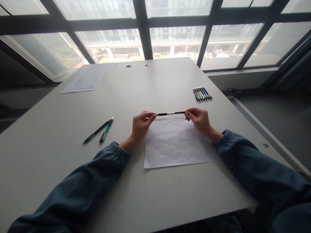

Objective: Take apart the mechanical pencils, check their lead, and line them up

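Note:
Between my two hands a black and white pen [170, 113] is held level, over the far edge of a sheet of paper [179, 142]. My left hand [142, 124] pinches its left end between thumb and fingers. At the other end, my right hand [198, 121] grips the pen with thumb and fingertips. Faint grey marks show on the paper, which lies flat on the white table [136, 197]. Left of my left hand lie a black pen [96, 132] and a green and black pen [106, 131], their upper ends close together.
A row of several pens [202, 94] with differently coloured barrels lies at the right of the table. Further sheets of paper [84, 79] rest at the far left. Two small round fittings [128, 66] sit near the back edge, below the window frames [143, 29].

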Demonstrator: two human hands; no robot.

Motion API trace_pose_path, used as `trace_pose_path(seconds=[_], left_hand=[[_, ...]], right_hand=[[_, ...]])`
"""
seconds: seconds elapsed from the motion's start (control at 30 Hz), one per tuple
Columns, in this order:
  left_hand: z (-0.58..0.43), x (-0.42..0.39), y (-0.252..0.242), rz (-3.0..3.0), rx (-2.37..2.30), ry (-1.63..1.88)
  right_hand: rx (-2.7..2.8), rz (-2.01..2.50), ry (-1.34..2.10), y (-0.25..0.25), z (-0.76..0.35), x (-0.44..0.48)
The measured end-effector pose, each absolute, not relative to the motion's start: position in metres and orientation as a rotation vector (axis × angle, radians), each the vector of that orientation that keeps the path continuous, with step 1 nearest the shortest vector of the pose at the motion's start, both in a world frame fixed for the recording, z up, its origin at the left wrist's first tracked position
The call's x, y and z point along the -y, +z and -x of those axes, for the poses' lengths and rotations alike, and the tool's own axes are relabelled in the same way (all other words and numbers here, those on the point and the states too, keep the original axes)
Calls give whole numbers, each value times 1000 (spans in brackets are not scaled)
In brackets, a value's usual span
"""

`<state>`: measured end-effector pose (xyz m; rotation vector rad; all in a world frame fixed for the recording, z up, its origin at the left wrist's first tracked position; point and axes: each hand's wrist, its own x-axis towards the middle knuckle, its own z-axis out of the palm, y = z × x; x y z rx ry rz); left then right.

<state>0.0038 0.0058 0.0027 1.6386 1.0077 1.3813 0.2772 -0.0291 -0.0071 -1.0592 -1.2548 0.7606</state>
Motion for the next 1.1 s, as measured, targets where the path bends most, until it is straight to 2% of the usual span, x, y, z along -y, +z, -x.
trace_pose_path(seconds=[1.1], left_hand=[[-5, -4, 8, -1638, -1030, 1365]], right_hand=[[1300, 1085, 736, -4, -277, 31]])
